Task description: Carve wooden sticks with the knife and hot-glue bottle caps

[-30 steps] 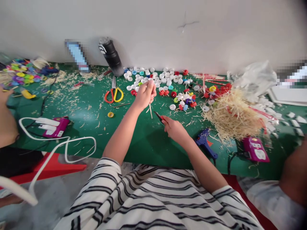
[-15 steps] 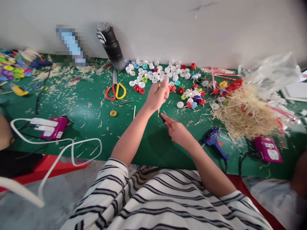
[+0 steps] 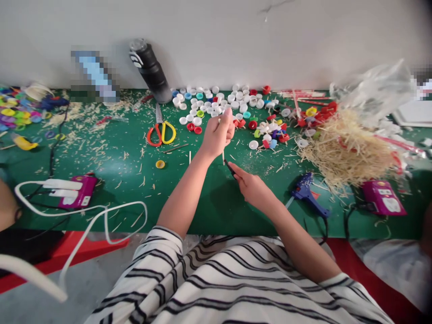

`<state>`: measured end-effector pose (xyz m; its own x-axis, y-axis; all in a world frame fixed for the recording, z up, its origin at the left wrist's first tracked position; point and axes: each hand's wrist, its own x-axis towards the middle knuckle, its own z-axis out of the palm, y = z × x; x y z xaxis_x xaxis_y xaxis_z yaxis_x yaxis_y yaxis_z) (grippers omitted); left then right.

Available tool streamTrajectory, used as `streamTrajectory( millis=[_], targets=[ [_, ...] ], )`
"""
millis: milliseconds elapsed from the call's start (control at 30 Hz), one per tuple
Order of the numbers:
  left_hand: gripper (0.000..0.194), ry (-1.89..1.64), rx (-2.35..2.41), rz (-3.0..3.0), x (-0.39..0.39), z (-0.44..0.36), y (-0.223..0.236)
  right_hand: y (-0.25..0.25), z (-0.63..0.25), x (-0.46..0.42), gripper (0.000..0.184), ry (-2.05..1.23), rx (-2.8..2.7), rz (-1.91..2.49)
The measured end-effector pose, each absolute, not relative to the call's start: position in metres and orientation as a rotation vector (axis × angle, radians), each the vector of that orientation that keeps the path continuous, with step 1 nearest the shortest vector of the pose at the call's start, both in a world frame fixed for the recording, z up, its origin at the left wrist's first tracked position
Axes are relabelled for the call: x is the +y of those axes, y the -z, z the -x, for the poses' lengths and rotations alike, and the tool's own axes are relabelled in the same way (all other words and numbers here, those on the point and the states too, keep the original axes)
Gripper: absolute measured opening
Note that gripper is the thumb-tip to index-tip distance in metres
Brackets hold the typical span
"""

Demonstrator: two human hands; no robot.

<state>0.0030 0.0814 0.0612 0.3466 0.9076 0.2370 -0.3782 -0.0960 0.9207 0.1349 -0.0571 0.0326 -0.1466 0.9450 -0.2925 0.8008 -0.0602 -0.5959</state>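
My left hand (image 3: 218, 133) is closed around a thin pale wooden stick (image 3: 223, 157), whose lower end points down toward the table. My right hand (image 3: 250, 186) grips a small black knife (image 3: 229, 168), its tip right beside the stick's lower end; whether they touch is hard to tell. Beyond my left hand lie many white and coloured bottle caps (image 3: 239, 96). Some caps on short sticks (image 3: 270, 135) are heaped to the right of it. Scissors (image 3: 161, 128) with red and yellow handles rest to the left, near a lone yellow cap (image 3: 160, 164).
A black bottle (image 3: 150, 72) stands against the wall. On the right are a blue glue gun (image 3: 305, 193), a heap of wood shavings (image 3: 351, 153) and a purple power block (image 3: 383, 198). White cable (image 3: 111, 204) loops at left from another power block (image 3: 83, 191). Shavings litter the green table (image 3: 219, 211).
The camera view has shifted and tilted slightly. Both hands keep the same grips, and the knife tip stays by the stick's lower end.
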Motion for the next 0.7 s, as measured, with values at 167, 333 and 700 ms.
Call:
streamTrajectory(
  millis=[167,333,700],
  targets=[
    [0.055,-1.241,0.554,-1.059,0.081,-0.007,-0.055,-0.029,-0.127,-0.055,0.056,-0.992,-2.058,1.996],
    [0.058,-1.22,0.553,-1.065,0.079,-0.008,-0.057,-0.026,-0.132,-0.054,0.056,-1.164,-1.892,1.976],
    [0.061,-1.271,0.5,-1.346,0.077,-0.013,-0.051,-0.033,-0.125,-0.056,0.055,-1.072,-1.956,2.02]
  ],
)
